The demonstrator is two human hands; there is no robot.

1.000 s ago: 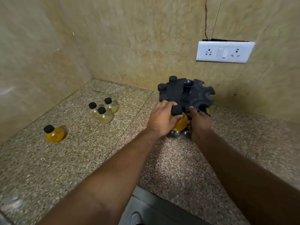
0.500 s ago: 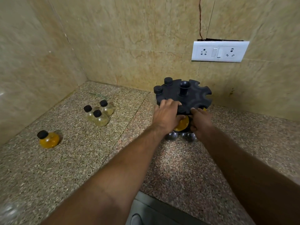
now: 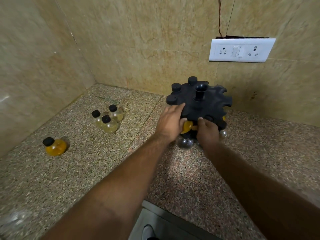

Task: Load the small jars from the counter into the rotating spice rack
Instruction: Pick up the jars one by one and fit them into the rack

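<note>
The black rotating spice rack (image 3: 209, 103) stands by the back wall, three black jar caps poking up along its left rim. My left hand (image 3: 170, 122) is curled around a yellow jar (image 3: 187, 126) tucked under the rack's front edge, fingertips resting on the top disc. My right hand (image 3: 207, 131) touches the rack's front edge from the right, beside that jar; whether it grips anything is hidden. Three pale jars with black caps (image 3: 108, 118) cluster on the counter to the left. A lone yellow jar (image 3: 55, 146) sits farther left.
The speckled granite counter (image 3: 103, 170) ends at a front edge near my feet. Tiled walls close the back and left. A white switch-and-socket plate (image 3: 241, 50) is on the back wall above the rack. Clear jars (image 3: 185, 143) hang in the rack's lower tier.
The yellow jar has gone from in front of the rack to under its front rim, its cap now hidden. Both hands followed it in towards the rack.
</note>
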